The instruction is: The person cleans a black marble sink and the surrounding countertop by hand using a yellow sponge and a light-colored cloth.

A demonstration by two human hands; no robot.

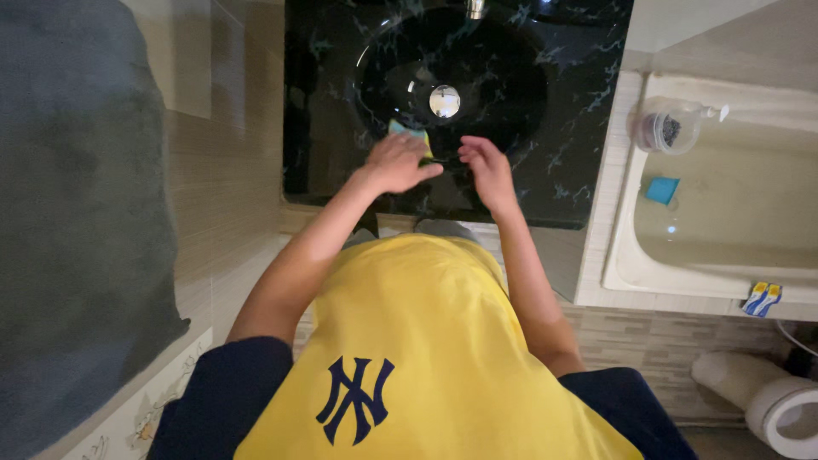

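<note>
Black sink (545,128): sponge (407,132) under left hand (396,162) (partly hidden).

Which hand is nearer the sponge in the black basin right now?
Left. The left hand rests on the yellow-green sponge at the basin's near rim. The right hand is beside it, apart from the sponge.

Warm, dim bathroom light with wide-angle bending at the edges

Yellowish light falls from above me; my black basin (452,77) throws back small glints, brightest on its metal drain (444,100). The bathtub (724,213) at right is palest, the grey towel (77,213) at left sinks into shadow. My hands look slightly soft, and straight lines bow near the borders.
</note>
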